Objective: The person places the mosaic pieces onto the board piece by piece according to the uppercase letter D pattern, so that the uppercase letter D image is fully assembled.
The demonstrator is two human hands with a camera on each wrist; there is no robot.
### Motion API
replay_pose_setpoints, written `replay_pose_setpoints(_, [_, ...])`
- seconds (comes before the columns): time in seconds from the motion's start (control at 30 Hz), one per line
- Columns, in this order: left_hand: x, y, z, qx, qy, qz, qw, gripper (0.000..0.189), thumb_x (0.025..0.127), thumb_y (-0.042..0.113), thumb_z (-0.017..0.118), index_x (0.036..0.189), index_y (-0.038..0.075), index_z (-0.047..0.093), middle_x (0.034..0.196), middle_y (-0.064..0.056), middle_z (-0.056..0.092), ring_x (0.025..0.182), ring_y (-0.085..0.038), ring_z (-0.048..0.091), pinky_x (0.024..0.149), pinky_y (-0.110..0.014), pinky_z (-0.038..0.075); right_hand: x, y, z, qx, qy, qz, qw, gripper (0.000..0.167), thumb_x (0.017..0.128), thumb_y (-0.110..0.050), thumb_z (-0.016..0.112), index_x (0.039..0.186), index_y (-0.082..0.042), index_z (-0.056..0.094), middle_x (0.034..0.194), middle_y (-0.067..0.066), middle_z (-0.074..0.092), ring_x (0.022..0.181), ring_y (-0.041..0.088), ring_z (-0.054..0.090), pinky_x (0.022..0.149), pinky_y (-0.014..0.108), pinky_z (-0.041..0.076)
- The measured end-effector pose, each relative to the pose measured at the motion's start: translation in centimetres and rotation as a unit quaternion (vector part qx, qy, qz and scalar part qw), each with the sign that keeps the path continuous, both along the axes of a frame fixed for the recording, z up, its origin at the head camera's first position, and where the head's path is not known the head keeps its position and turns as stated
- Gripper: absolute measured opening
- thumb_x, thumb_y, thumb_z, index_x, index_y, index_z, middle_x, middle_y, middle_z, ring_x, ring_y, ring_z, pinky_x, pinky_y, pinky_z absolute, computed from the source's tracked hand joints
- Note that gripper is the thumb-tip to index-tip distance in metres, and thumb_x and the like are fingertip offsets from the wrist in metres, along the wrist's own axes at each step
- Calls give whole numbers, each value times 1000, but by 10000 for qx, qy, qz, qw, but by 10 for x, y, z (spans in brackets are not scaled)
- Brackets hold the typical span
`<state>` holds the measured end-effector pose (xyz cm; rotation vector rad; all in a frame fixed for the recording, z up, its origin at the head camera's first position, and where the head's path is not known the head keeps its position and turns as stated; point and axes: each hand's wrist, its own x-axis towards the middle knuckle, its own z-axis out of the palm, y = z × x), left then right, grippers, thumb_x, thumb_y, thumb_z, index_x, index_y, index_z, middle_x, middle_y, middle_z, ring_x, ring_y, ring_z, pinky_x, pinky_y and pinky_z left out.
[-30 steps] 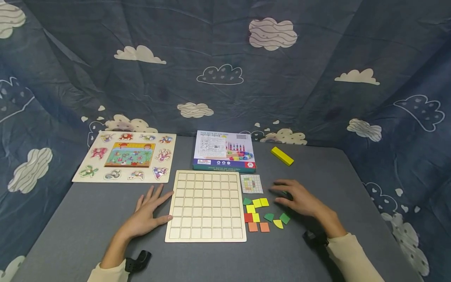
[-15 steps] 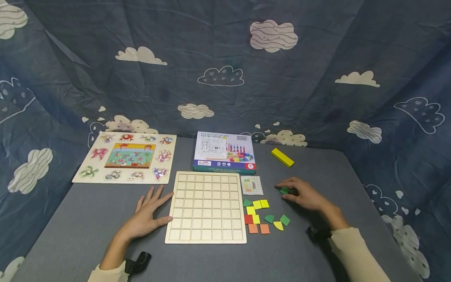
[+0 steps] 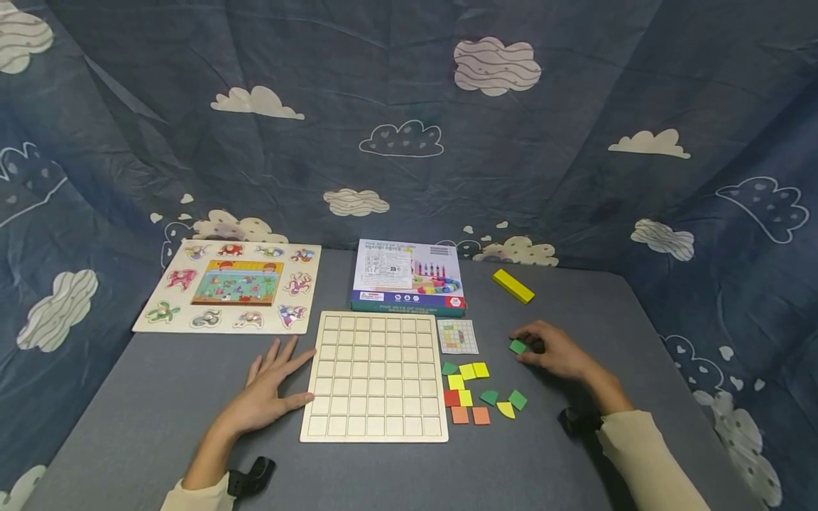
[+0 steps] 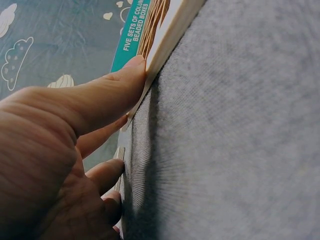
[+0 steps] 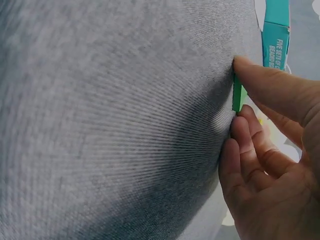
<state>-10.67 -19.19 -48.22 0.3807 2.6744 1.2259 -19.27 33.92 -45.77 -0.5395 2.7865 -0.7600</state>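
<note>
The right hand [image 3: 554,351] pinches a green tile [image 3: 517,347] between thumb and fingers, with the tile to the right of the patterned card [image 3: 457,336] and farther from the person than most of the loose tiles [image 3: 456,382]. The left hand [image 3: 271,390] is spread wide and grips nothing, its thumb and index fingertip touching the left edge of the gridded board [image 3: 375,376]. The tile sits very close to the table [image 3: 511,475], though whether it rests there or is slightly raised is hard to judge. For a piece this thin, a light hold on opposite edges seems best, since squeezing could flip it or make it slip; keeping the fingertips low and the top face uncovered would help in judging its angle. The left thumb and finger are well placed to stop the board sliding, and should press only gently. Behind the board, the box [image 3: 409,277] reads "FIVE SETS OF COLUMN BEADED BOXES" on its face and again, in white on teal, along its side; the smaller print on its white label is too fine to read.
</note>
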Motion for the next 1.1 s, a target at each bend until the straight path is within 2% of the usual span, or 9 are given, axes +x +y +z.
replay_pose_setpoints(0.13, [1, 1, -1, 28, -12, 7, 10000, 75, 86, 26, 79, 151, 13, 46, 165, -27, 13, 151, -51, -8, 113, -71, -9, 0, 1, -2, 40, 142, 58, 9999, 34, 86, -10, 78, 119, -5, 69, 110, 9, 64, 98, 23, 61, 85, 43, 52])
replay_pose_setpoints(0.37, [2, 2, -1, 41, -7, 18, 10000, 74, 85, 26, 79, 151, 13, 47, 165, -27, 13, 151, -52, -6, 112, -72, -9, 0, 3, -4, -32, 84, 96, 9999, 31, 87, -11, 77, 117, -6, 69, 107, 6, 65, 94, 19, 60, 82, 38, 53])
replay_pose_setpoints(0.67, [3, 1, 1, 37, 67, -128, 9999, 65, 86, 30, 78, 146, 16, 55, 164, -28, 14, 150, -54, -5, 111, -74, -7, -1, 1, -2, 166, 48, 141, 9998, 30, 88, -10, 76, 117, -7, 69, 105, 5, 66, 92, 18, 60, 80, 39, 52])
replay_pose_setpoints(0.83, [3, 0, 0, 42, 45, -117, 9999, 66, 86, 30, 78, 146, 16, 54, 164, -28, 14, 150, -54, -5, 112, -73, -7, -3, -5, 1, 347, 110, 219, 9991, 29, 88, -9, 75, 117, -6, 70, 102, 5, 66, 88, 17, 59, 78, 39, 50])
replay_pose_setpoints(1.1, [1, -2, 0, 63, 113, -114, 9999, 67, 86, 30, 78, 147, 15, 53, 165, -28, 13, 151, -53, -6, 112, -73, -8, -10, -18, 4, 319, 183, 339, 9987, 29, 90, -10, 74, 118, -7, 70, 102, 5, 67, 87, 17, 58, 77, 38, 49])
